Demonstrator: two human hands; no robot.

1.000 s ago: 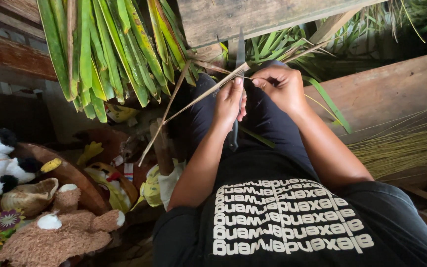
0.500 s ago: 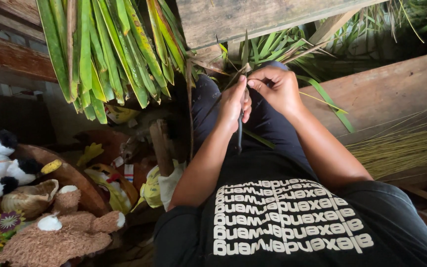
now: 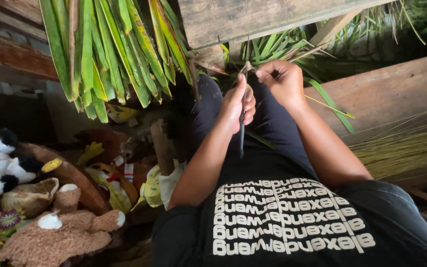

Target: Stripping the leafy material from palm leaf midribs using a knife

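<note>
— Wooden beams (image 3: 253, 17) and planks close off the far side, and everything happens in the person's lap rather than on any tabletop. What is being worked?

— One dry leaf strip (image 3: 246, 67), pale and narrow, held over the dark trousers. It sits right between the two hands. The left hand (image 3: 237, 104) is curled shut around a slim dark knife (image 3: 242, 129), blade up toward the strip and handle trailing down toward the body. The right hand (image 3: 285, 81), just beyond and to the right of that grip, pinches the strip's end between thumb and fingers.

— So which step is this?

— I judge it to be stripping or splitting the leaf: the edge meets the strip where the hands nearly touch. The next move probably calls for a steady pull with the pinching hand while the knife hand stays firm, so the strip does not tear crookedly.

— And around them?

— Up and to the left of the grip hangs a bundle of long green leaves (image 3: 109, 54). To the right lies a pale sheaf of thin fibres (image 3: 406, 148) on a wooden board (image 3: 396, 86). Down to the left, well apart, are woven toy animals (image 3: 50, 237).
</note>
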